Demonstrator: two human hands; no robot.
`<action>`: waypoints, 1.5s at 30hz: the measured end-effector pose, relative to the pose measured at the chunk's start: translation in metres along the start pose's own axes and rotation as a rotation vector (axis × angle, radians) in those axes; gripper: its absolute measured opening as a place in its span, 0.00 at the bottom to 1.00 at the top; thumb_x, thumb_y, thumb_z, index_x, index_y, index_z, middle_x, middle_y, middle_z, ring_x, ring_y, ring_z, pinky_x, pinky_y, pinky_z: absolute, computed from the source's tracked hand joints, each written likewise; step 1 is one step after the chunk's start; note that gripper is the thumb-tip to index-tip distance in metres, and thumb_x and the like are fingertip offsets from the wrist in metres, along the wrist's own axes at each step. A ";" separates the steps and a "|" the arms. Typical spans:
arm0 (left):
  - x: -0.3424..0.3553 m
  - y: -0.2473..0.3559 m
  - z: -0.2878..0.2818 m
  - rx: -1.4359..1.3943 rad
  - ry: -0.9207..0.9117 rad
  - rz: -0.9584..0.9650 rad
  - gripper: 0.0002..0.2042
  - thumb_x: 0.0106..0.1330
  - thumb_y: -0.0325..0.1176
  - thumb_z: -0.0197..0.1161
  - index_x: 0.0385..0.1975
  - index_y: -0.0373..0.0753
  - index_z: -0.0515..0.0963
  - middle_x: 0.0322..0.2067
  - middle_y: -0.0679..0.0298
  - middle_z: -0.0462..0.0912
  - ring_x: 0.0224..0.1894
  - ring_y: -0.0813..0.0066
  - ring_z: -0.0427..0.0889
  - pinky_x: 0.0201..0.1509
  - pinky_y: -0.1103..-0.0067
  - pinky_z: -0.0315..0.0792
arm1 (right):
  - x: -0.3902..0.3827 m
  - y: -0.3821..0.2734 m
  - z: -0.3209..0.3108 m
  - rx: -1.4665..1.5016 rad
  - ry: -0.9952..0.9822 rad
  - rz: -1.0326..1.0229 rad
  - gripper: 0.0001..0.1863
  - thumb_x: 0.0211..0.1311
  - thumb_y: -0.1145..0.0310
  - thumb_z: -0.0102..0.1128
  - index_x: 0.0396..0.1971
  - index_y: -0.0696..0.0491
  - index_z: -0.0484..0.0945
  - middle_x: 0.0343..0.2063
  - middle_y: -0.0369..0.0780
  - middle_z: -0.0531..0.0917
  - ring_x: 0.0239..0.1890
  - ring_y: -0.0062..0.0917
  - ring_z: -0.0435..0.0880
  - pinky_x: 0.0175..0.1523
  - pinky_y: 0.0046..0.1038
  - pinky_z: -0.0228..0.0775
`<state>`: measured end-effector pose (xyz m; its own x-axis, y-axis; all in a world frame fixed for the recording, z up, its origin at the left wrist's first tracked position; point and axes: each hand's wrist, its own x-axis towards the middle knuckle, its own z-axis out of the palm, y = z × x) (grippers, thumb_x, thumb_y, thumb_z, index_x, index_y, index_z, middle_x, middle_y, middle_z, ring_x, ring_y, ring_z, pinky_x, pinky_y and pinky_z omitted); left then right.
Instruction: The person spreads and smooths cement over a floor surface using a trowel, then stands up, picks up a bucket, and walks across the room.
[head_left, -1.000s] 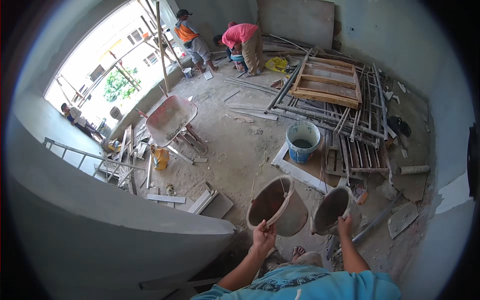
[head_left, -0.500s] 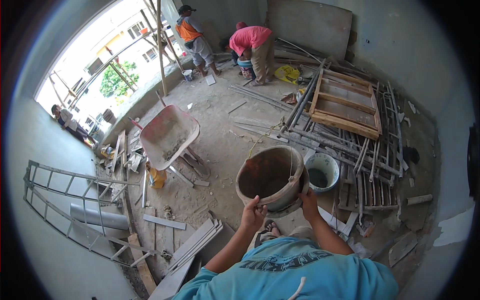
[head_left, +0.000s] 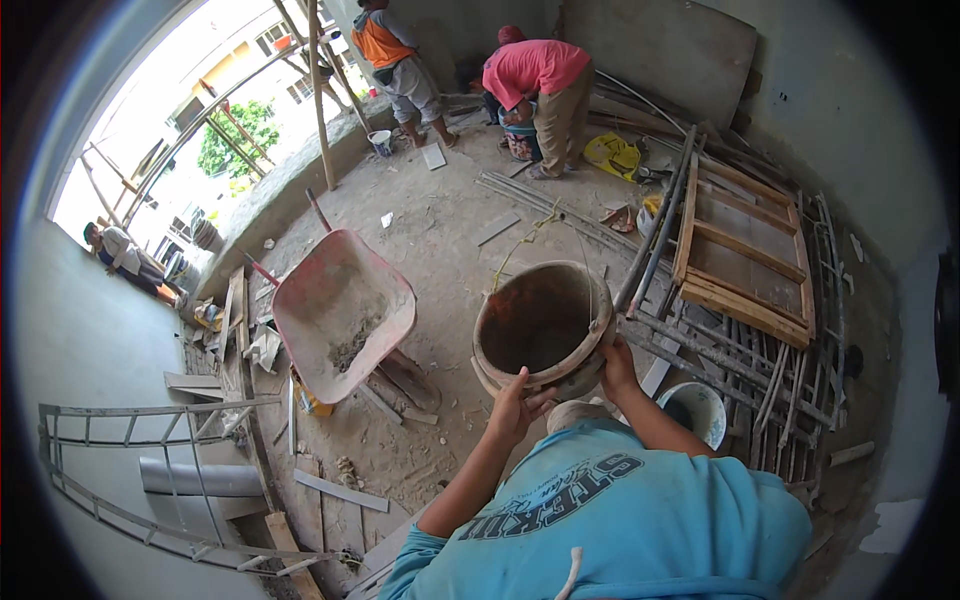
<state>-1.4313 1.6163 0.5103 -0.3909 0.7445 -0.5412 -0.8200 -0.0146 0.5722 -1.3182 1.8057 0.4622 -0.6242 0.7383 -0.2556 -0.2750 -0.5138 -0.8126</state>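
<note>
A worn, mortar-stained bucket (head_left: 540,375) is held in front of my body, its round mouth tilted up toward me. Its inside is dark, with a reddish-brown patch on the wall. A thin wire handle rises at its right side, and a frayed yellowish cord hangs at its left. My left hand (head_left: 517,408) holds the near left side, thumb up by the rim and fingers against the wall. On the right side, my right hand (head_left: 617,368) grips the bucket below the rim, its fingertips partly hidden.
A wheelbarrow (head_left: 390,292) with mortar residue stands ahead to the left. A pale bucket (head_left: 712,408) sits by my right arm, near piled metal pipes (head_left: 700,345) and a wooden frame (head_left: 750,235). Two people (head_left: 545,75) (head_left: 390,60) work at the back. A metal ladder-like frame (head_left: 130,410) leans at left.
My body and view have turned left and moved forward, carrying the bucket along. The wheelbarrow looks nearer, and the pale bucket now lies farther right, partly behind my arm.
</note>
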 end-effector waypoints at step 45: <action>0.451 0.469 -0.393 0.564 0.469 -0.433 0.22 0.68 0.50 0.51 0.53 0.40 0.71 0.48 0.58 0.80 0.45 0.64 0.81 0.47 0.65 0.70 | 0.446 0.068 0.077 -1.779 0.515 0.387 0.27 0.50 0.60 0.67 0.49 0.56 0.73 0.49 0.53 0.78 0.54 0.48 0.75 0.52 0.47 0.68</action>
<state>-2.1566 1.6830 0.2921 -0.3257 0.2526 -0.9111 -0.6544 0.6353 0.4100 -1.6710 2.0664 0.3333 -0.1154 0.9224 -0.3687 0.9902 0.0777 -0.1157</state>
